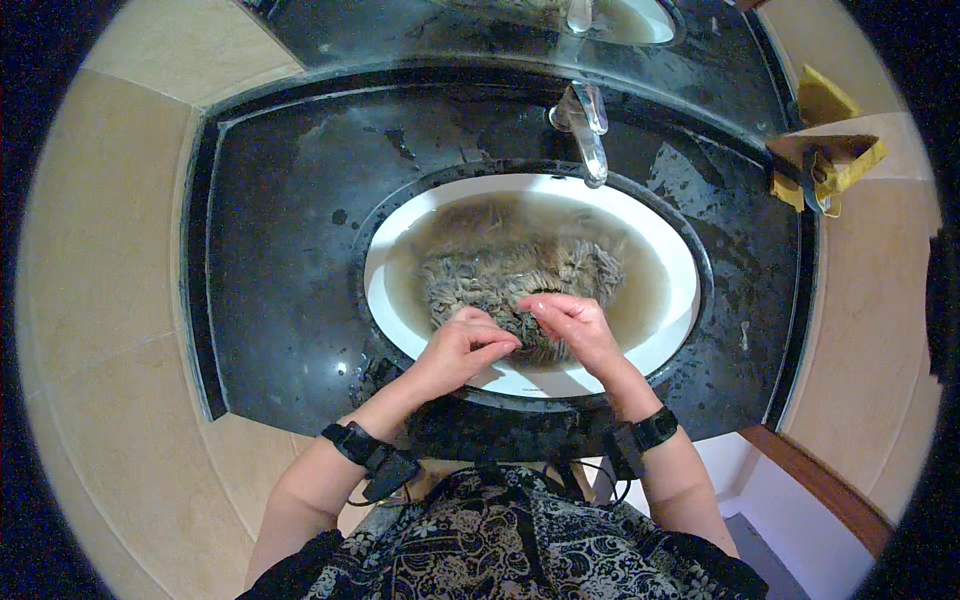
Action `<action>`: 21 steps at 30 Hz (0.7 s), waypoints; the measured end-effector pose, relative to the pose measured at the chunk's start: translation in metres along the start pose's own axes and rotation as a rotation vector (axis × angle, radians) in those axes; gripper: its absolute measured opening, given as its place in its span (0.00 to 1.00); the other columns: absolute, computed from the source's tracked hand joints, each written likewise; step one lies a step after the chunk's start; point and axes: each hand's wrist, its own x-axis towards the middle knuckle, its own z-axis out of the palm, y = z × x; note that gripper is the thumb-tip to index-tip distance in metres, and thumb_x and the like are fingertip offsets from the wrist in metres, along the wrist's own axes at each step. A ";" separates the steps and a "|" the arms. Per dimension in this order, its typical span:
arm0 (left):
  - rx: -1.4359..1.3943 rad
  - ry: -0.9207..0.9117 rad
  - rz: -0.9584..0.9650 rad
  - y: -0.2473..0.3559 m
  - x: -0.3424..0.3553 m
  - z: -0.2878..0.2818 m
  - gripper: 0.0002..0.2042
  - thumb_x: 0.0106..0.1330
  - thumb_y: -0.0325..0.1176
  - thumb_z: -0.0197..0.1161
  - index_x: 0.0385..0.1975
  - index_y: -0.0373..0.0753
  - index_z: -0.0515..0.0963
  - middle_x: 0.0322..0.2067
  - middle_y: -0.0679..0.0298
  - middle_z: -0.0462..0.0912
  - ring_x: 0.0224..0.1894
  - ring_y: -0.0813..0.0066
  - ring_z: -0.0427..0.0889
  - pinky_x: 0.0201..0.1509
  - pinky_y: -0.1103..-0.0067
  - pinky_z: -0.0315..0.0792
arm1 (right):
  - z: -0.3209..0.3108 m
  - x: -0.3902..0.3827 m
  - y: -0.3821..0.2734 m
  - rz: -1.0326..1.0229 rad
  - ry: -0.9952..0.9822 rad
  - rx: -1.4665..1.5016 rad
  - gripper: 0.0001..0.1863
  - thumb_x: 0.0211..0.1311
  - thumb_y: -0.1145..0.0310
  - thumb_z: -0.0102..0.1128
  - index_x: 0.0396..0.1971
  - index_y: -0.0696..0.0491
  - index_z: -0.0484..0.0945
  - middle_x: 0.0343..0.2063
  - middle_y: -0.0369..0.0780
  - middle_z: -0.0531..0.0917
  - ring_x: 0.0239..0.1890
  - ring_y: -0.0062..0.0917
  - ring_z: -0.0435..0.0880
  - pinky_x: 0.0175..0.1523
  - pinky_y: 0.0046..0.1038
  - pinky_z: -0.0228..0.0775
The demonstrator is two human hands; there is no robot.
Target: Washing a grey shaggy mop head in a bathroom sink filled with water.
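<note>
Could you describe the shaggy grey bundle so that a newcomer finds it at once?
In the black, glossy countertop sits a white oval basin holding cloudy brown water. There, partly behind the bare left hand and right hand, lies the shaggy grey-brown bundle: unlike the smooth basin, all tufted strands.

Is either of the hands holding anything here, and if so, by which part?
It cannot be told: the left hand and right hand curl their fingers over the shaggy cloth, but no gripped part shows clearly.
</note>
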 end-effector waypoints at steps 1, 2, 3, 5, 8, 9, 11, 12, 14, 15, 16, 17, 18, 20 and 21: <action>-0.001 -0.003 0.003 0.002 0.003 -0.003 0.08 0.59 0.34 0.59 0.32 0.37 0.80 0.29 0.59 0.80 0.33 0.69 0.75 0.41 0.77 0.69 | -0.002 -0.002 0.003 -0.100 0.022 -0.143 0.11 0.60 0.65 0.55 0.38 0.56 0.80 0.19 0.33 0.76 0.27 0.20 0.74 0.35 0.20 0.66; -0.038 -0.032 -0.069 0.006 0.005 -0.007 0.08 0.59 0.34 0.60 0.32 0.37 0.80 0.29 0.61 0.80 0.33 0.71 0.76 0.41 0.77 0.69 | -0.005 -0.003 0.001 -0.177 -0.067 -0.264 0.12 0.58 0.66 0.57 0.40 0.55 0.79 0.27 0.36 0.79 0.35 0.25 0.77 0.43 0.24 0.67; -0.076 -0.062 -0.141 0.011 0.006 -0.011 0.07 0.59 0.33 0.60 0.32 0.37 0.81 0.30 0.63 0.81 0.34 0.73 0.76 0.40 0.77 0.69 | -0.004 -0.005 -0.001 -0.178 -0.068 -0.262 0.12 0.58 0.66 0.57 0.40 0.55 0.79 0.27 0.36 0.79 0.35 0.25 0.77 0.43 0.24 0.67; -0.235 -0.074 -0.298 0.026 0.010 -0.017 0.07 0.59 0.32 0.61 0.31 0.36 0.81 0.28 0.64 0.81 0.34 0.75 0.76 0.40 0.78 0.69 | -0.002 -0.013 -0.005 -0.117 -0.174 -0.191 0.13 0.58 0.66 0.57 0.41 0.55 0.79 0.35 0.38 0.79 0.39 0.23 0.76 0.44 0.24 0.66; -0.444 -0.108 -0.332 0.043 0.016 -0.023 0.07 0.59 0.31 0.61 0.31 0.35 0.81 0.28 0.64 0.81 0.35 0.78 0.77 0.40 0.80 0.70 | -0.001 -0.017 -0.013 -0.050 -0.135 0.163 0.15 0.57 0.66 0.57 0.44 0.56 0.77 0.41 0.38 0.78 0.47 0.24 0.73 0.50 0.25 0.65; -0.515 -0.086 -0.324 0.048 0.018 -0.024 0.07 0.59 0.31 0.61 0.31 0.34 0.81 0.29 0.64 0.81 0.34 0.79 0.77 0.40 0.81 0.71 | 0.002 -0.018 -0.015 -0.094 -0.088 0.378 0.16 0.57 0.66 0.57 0.45 0.57 0.76 0.41 0.38 0.78 0.49 0.25 0.73 0.52 0.25 0.65; -0.588 -0.070 -0.311 0.053 0.022 -0.024 0.07 0.59 0.30 0.61 0.31 0.33 0.81 0.29 0.64 0.81 0.34 0.79 0.77 0.39 0.82 0.71 | 0.006 -0.019 -0.016 -0.036 -0.114 0.419 0.16 0.59 0.66 0.56 0.45 0.57 0.76 0.42 0.38 0.78 0.48 0.25 0.74 0.52 0.25 0.65; -0.571 -0.019 -0.302 0.054 0.023 -0.024 0.07 0.59 0.30 0.61 0.31 0.33 0.81 0.30 0.63 0.82 0.32 0.79 0.78 0.38 0.83 0.72 | 0.007 -0.019 -0.017 0.025 -0.141 0.459 0.16 0.60 0.65 0.54 0.46 0.57 0.75 0.43 0.39 0.78 0.46 0.25 0.75 0.52 0.25 0.66; -0.648 0.051 -0.392 0.060 0.026 -0.024 0.08 0.62 0.30 0.58 0.34 0.31 0.80 0.33 0.63 0.82 0.27 0.80 0.78 0.33 0.85 0.72 | 0.005 -0.021 -0.014 0.085 -0.166 0.502 0.17 0.61 0.64 0.53 0.46 0.58 0.75 0.44 0.39 0.78 0.45 0.25 0.77 0.52 0.24 0.66; -0.648 0.048 -0.392 0.060 0.027 -0.023 0.08 0.62 0.30 0.58 0.34 0.31 0.80 0.33 0.63 0.82 0.27 0.80 0.78 0.33 0.85 0.72 | 0.004 -0.022 -0.009 0.081 -0.214 0.397 0.15 0.62 0.64 0.52 0.43 0.58 0.76 0.38 0.37 0.78 0.40 0.22 0.76 0.47 0.23 0.66; -0.734 0.076 -0.423 0.058 0.029 -0.021 0.09 0.63 0.30 0.57 0.35 0.31 0.79 0.34 0.62 0.82 0.26 0.80 0.79 0.32 0.85 0.73 | 0.003 -0.022 -0.003 0.078 -0.260 0.292 0.14 0.62 0.63 0.52 0.41 0.58 0.77 0.32 0.35 0.78 0.35 0.18 0.75 0.43 0.21 0.66; -0.821 0.104 -0.455 0.057 0.029 -0.019 0.09 0.63 0.30 0.56 0.37 0.30 0.78 0.34 0.61 0.82 0.25 0.81 0.79 0.32 0.85 0.74 | 0.004 -0.024 -0.004 0.075 -0.306 0.188 0.14 0.63 0.63 0.51 0.38 0.57 0.79 0.26 0.32 0.78 0.30 0.15 0.74 0.39 0.19 0.67; -0.752 0.069 -0.460 0.056 0.029 -0.017 0.10 0.64 0.31 0.55 0.39 0.32 0.77 0.31 0.61 0.82 0.23 0.81 0.79 0.29 0.84 0.73 | 0.010 -0.028 -0.010 0.080 -0.276 0.167 0.13 0.63 0.63 0.51 0.33 0.57 0.79 0.21 0.30 0.75 0.27 0.13 0.70 0.35 0.17 0.64; -0.459 0.044 -0.428 0.051 0.025 -0.010 0.09 0.64 0.31 0.55 0.39 0.34 0.77 0.29 0.61 0.82 0.22 0.82 0.79 0.28 0.83 0.73 | 0.013 -0.032 -0.013 0.079 -0.296 0.117 0.12 0.63 0.64 0.51 0.32 0.57 0.80 0.22 0.30 0.76 0.27 0.13 0.71 0.35 0.17 0.64; -0.166 0.022 -0.390 0.048 0.022 -0.006 0.09 0.64 0.32 0.54 0.39 0.35 0.78 0.28 0.60 0.82 0.20 0.82 0.78 0.27 0.82 0.72 | 0.013 -0.033 -0.013 0.076 -0.318 0.065 0.12 0.63 0.64 0.51 0.31 0.56 0.80 0.22 0.30 0.76 0.27 0.13 0.71 0.35 0.17 0.64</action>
